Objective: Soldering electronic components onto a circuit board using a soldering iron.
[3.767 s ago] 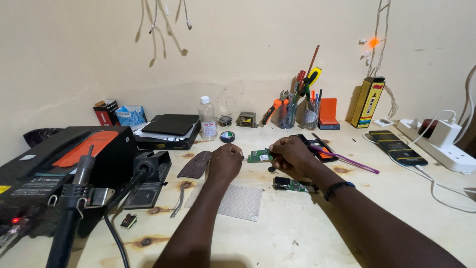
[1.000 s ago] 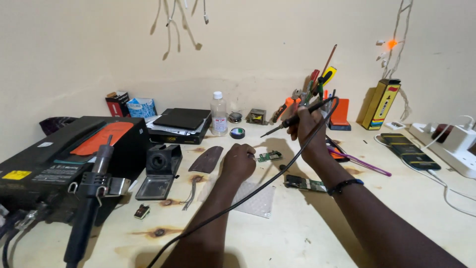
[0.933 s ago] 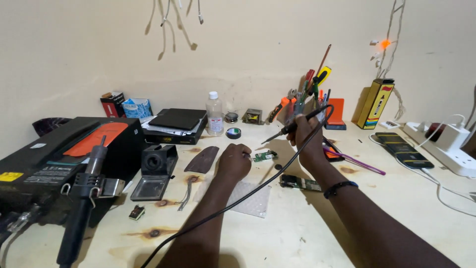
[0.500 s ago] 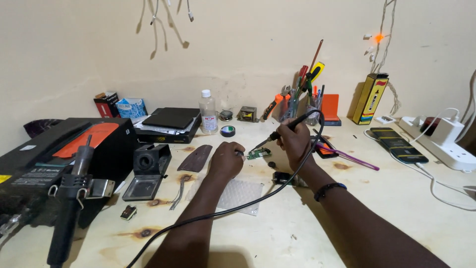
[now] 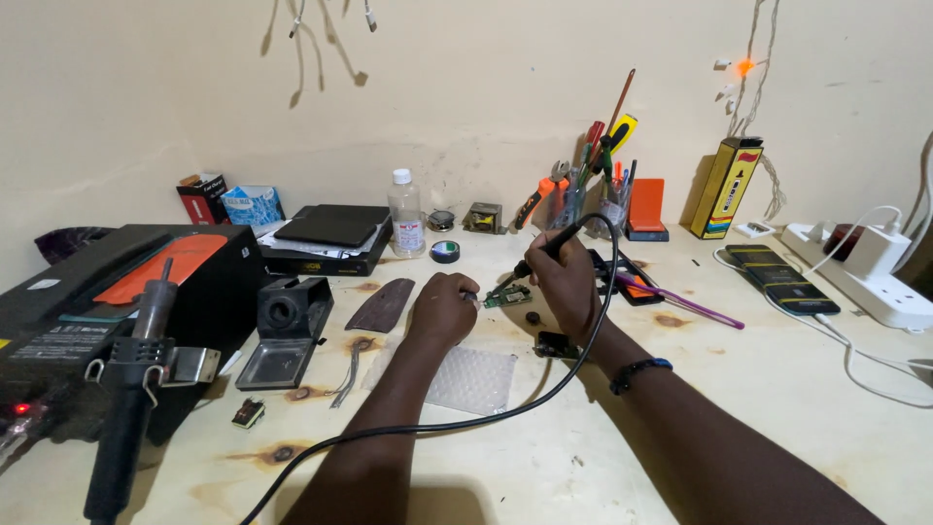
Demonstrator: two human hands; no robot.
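My right hand [image 5: 566,284] grips a black soldering iron [image 5: 546,250] like a pen, its tip down on a small green circuit board [image 5: 508,296]. Its black cable [image 5: 544,389] loops over my wrist and trails toward the near left edge. My left hand [image 5: 442,309] is closed beside the board and pinches something thin at its left end; what it is I cannot make out. A second small dark board [image 5: 556,344] lies under my right wrist. A clear bubbled sheet [image 5: 466,377] lies just in front of my hands.
A black rework station [image 5: 92,301] with a hot-air handle [image 5: 131,389] fills the left. An iron stand [image 5: 284,331] and tweezers [image 5: 346,374] lie near it. A bottle [image 5: 405,212], tape roll [image 5: 445,251], tool cup [image 5: 583,185], yellow box [image 5: 725,187], phone [image 5: 780,278] and power strip [image 5: 865,272] line the back and right.
My right hand picked up the soldering iron, lifted it near the tool cup, then brought it down so the tip meets the green board. My left hand stayed by the board.
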